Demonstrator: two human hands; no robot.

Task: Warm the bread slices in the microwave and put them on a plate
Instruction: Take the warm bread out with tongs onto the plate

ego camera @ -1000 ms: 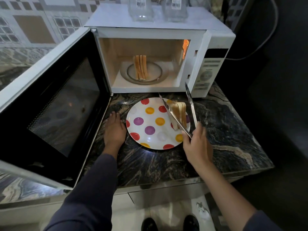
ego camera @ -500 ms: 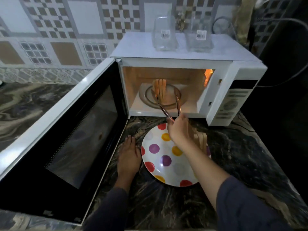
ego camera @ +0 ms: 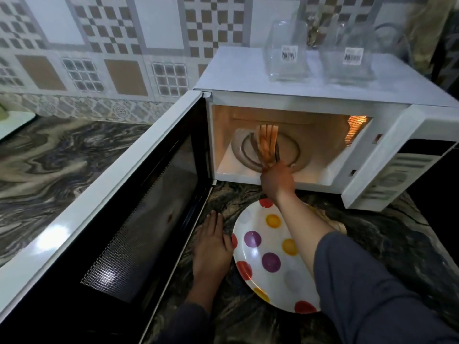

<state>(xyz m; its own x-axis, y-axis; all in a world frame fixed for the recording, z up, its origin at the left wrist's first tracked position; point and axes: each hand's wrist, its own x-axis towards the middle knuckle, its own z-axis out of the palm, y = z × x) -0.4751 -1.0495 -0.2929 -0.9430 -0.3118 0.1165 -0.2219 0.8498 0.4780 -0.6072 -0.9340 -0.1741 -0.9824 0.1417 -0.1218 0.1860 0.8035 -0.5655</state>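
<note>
Right hand [ego camera: 277,181] is at the mouth of the open microwave [ego camera: 248,70], 12 o'clock from the plate [ego camera: 273,240], fingers curled round the tongs [ego camera: 253,145], whose arms straddle the upright bread slices [ego camera: 267,140] on the turntable [ego camera: 294,147]. Left hand [ego camera: 211,247] lies flat, fingers straight, on the tabletop [ego camera: 409,244] at the plate's 9 o'clock. I'd squeeze gently, lift clear of the sill, then bring them back toward 6.

1. White microwave [ego camera: 248,70], its cavity lit orange.
2. White plate [ego camera: 258,266], lower centre, with red, yellow and purple dots.
3. Swirled grey-brown countertop [ego camera: 49,155].
4. Checked beige-white wall tiles [ego camera: 111,28].
5. Bread slices [ego camera: 267,140], seemingly golden-orange.
</note>
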